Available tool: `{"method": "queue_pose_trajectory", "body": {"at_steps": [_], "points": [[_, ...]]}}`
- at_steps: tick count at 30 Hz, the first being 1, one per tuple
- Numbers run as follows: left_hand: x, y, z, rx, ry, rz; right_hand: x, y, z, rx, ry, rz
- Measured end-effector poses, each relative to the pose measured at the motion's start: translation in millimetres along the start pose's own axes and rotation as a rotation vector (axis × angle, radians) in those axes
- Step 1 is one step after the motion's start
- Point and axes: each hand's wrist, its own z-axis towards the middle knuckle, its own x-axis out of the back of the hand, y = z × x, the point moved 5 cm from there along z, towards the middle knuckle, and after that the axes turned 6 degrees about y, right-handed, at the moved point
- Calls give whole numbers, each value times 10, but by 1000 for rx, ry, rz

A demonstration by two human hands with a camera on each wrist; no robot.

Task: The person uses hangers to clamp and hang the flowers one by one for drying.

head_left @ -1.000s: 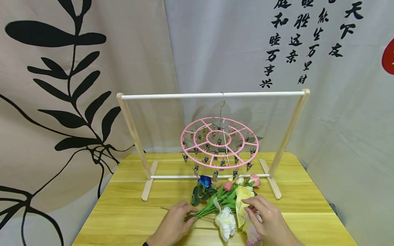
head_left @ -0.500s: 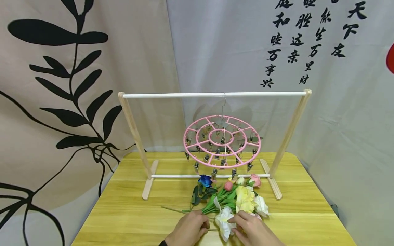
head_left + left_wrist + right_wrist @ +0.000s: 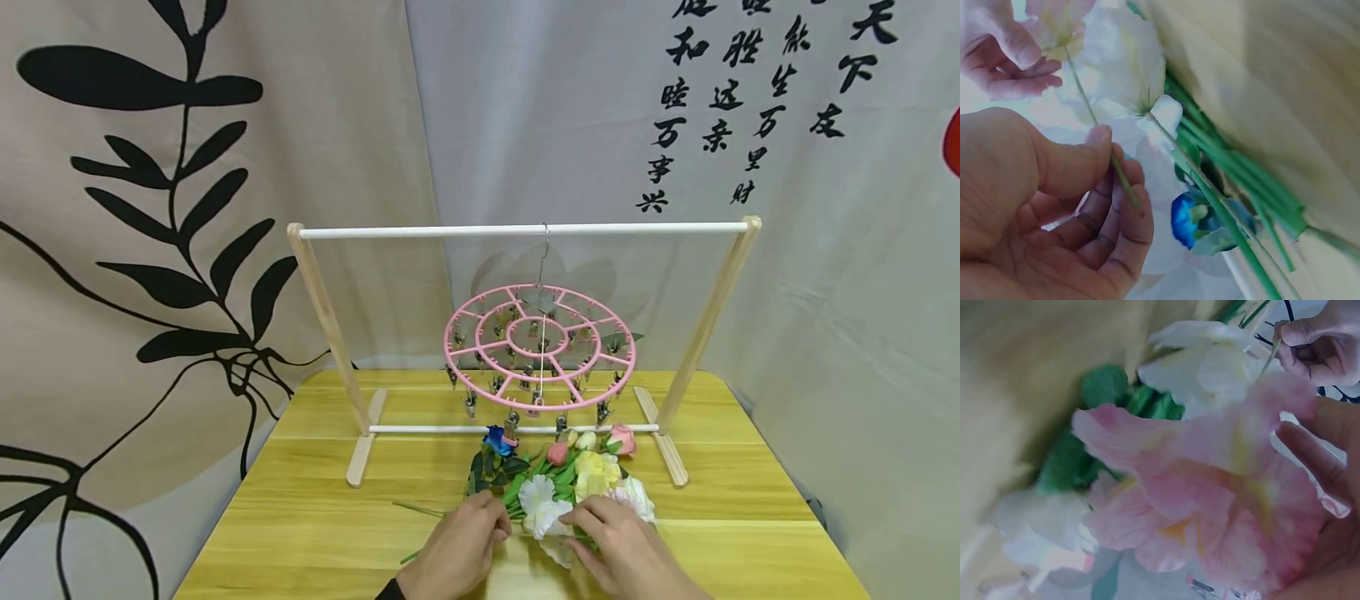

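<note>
My left hand (image 3: 461,537) pinches a thin green stem (image 3: 1088,103) between thumb and fingers. That stem leads up to a pink artificial flower (image 3: 1197,500) with ruffled petals and yellow streaks. The fingers of my right hand (image 3: 618,542) grip the petals at the edge of this bloom. Just beyond lies a white artificial flower (image 3: 543,504), its petals close to both hands. Around them on the table spread a blue rose (image 3: 497,442), a yellow flower (image 3: 596,475), pink tulips (image 3: 557,453) and a pale peony (image 3: 633,497). The right palm is partly hidden behind the pink petals.
A wooden rack with a white top rail (image 3: 420,232) stands behind the flowers. From it hangs a round pink clip hanger (image 3: 540,407) with many metal clips. The yellow wood table (image 3: 300,533) reaches back to a printed curtain (image 3: 360,150).
My left hand has let go of the bundle of green stems and moved right. My right hand has moved left from the yellow flower. The white flower has shifted away from me.
</note>
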Motion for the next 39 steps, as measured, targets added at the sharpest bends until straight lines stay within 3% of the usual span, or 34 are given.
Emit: {"method": "queue_pose_trajectory", "body": {"at_steps": [6, 12, 16, 29, 34, 39], "points": [[155, 66, 34, -1, 109, -25, 134, 20, 152, 33, 48, -74], [285, 145, 69, -8, 166, -44, 173, -73, 307, 51, 27, -170], [380, 201, 86, 7, 185, -53, 169, -102, 385, 50, 58, -200], [555, 198, 94, 77, 206, -174, 171, -85, 519, 37, 145, -202], [649, 166, 99, 98, 281, -263, 218, -53, 570, 10, 156, -173], [762, 101, 97, 137, 353, -260, 305, -8, 632, -43, 166, -140]]}}
